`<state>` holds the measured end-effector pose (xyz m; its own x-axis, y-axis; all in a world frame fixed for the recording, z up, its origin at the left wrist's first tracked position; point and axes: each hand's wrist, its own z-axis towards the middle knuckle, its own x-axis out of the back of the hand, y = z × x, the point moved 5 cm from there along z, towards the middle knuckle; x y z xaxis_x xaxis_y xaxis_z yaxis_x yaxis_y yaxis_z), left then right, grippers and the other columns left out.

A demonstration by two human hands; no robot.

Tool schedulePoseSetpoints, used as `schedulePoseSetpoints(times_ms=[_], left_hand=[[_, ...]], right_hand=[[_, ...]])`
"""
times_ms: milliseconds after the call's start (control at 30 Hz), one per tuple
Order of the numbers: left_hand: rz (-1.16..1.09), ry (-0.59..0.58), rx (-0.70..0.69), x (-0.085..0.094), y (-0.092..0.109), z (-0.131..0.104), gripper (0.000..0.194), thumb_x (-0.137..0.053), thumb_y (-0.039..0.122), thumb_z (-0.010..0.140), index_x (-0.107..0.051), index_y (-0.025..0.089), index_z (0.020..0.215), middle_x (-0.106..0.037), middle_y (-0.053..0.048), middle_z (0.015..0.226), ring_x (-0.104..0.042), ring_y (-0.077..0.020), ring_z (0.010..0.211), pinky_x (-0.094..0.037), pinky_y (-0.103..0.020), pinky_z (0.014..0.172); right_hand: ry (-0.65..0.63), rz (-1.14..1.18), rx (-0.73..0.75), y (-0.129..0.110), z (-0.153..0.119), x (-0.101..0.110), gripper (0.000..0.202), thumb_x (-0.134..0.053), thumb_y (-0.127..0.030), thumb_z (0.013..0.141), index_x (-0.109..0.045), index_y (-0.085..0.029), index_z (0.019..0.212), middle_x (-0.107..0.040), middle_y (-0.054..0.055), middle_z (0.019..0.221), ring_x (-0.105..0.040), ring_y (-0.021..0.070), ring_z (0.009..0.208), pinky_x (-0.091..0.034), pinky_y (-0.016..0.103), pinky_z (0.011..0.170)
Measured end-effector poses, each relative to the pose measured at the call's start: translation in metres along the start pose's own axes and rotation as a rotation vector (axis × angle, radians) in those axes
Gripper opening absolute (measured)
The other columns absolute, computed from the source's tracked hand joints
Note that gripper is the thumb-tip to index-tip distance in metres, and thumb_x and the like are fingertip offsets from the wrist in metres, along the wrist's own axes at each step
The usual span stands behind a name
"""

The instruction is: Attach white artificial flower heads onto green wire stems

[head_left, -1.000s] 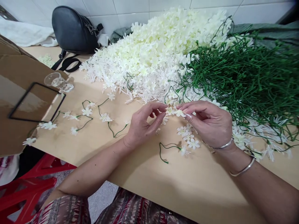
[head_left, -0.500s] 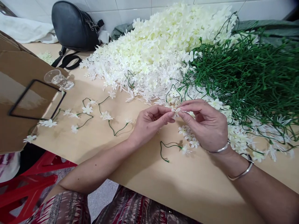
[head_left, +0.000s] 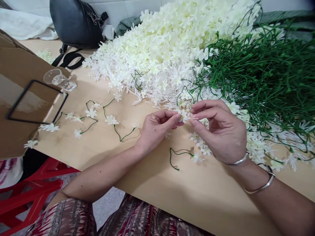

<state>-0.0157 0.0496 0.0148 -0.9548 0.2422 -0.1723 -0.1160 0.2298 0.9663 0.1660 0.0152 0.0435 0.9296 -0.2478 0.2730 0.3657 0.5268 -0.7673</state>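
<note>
My left hand [head_left: 158, 129] pinches a small white artificial flower [head_left: 183, 115] between thumb and forefinger. Close beside it, my right hand [head_left: 219, 129] has its thumb and forefinger almost together on thin white stamen threads [head_left: 194, 118] at the flower's right side, its other fingers loosely curled. Below the hands, a short green wire stem [head_left: 178, 152] bearing a white flower lies on the table. More white blossoms [head_left: 200, 144] lie under my right hand. To the left, green stems with white flowers [head_left: 91, 113] are strung across the tabletop.
A large heap of white petals [head_left: 169, 42] fills the back, with a pile of green stems [head_left: 265, 68] at the right. At the left stand a cardboard box [head_left: 22, 72], a tipped clear cup [head_left: 60, 80] and a black bag [head_left: 75, 24]. Red stools [head_left: 31, 196] are below.
My right hand has shifted slightly right, its upper fingers lifting apart from the flower. The left hand still holds the flower. The whole view has tilted a little.
</note>
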Motion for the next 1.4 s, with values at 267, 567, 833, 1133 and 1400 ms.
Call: schedulePoseSetpoints(times_ms=[267,567,833,1133,1400], left_hand=[[0.008,-0.031,-0.019,-0.003,0.000,-0.002,0.049,-0.097,0.064,0.078,-0.080,0.020,0.087,-0.085,-0.004,0.086,-0.078,-0.0153,0.078,-0.067,-0.031,0.081],[-0.007,-0.018,-0.039,-0.002,-0.002,0.001,0.049,-0.096,0.065,0.078,-0.081,0.019,0.089,-0.085,-0.004,0.086,-0.077,-0.0144,0.078,-0.065,-0.029,0.080],[0.007,-0.034,-0.049,-0.004,-0.002,0.000,0.049,-0.098,0.063,0.077,-0.078,0.020,0.089,-0.084,-0.004,0.086,-0.079,-0.0158,0.082,-0.065,-0.030,0.081],[-0.024,-0.081,-0.133,-0.008,0.001,0.000,0.045,-0.101,0.054,0.078,-0.078,0.017,0.087,-0.082,-0.002,0.084,-0.076,-0.0126,0.079,-0.063,-0.026,0.080],[0.183,-0.139,-0.322,-0.010,0.010,-0.004,0.033,-0.086,0.053,0.096,-0.081,0.021,0.100,-0.083,-0.004,0.093,-0.075,-0.0138,0.082,-0.061,-0.027,0.077]], right_hand=[[0.008,-0.140,0.050,0.002,-0.002,0.000,0.011,-0.081,-0.020,0.094,-0.080,-0.031,0.093,-0.081,0.005,0.110,-0.081,0.0267,0.101,-0.070,0.049,0.091],[0.004,-0.121,-0.024,0.006,-0.003,-0.003,0.006,-0.082,-0.023,0.093,-0.079,-0.027,0.090,-0.081,0.005,0.109,-0.081,0.0257,0.102,-0.069,0.048,0.093],[-0.027,-0.205,0.041,0.003,-0.003,-0.001,0.020,-0.080,-0.016,0.094,-0.077,-0.035,0.094,-0.081,0.004,0.110,-0.081,0.0279,0.102,-0.069,0.047,0.090],[0.000,-0.179,0.102,-0.002,-0.005,-0.006,0.015,-0.077,-0.014,0.095,-0.076,-0.029,0.094,-0.084,0.006,0.114,-0.082,0.0273,0.105,-0.068,0.050,0.096],[-0.028,0.002,-0.072,0.010,-0.002,0.002,0.017,-0.079,-0.015,0.093,-0.077,-0.031,0.099,-0.082,0.001,0.100,-0.080,0.0236,0.095,-0.066,0.043,0.089]])
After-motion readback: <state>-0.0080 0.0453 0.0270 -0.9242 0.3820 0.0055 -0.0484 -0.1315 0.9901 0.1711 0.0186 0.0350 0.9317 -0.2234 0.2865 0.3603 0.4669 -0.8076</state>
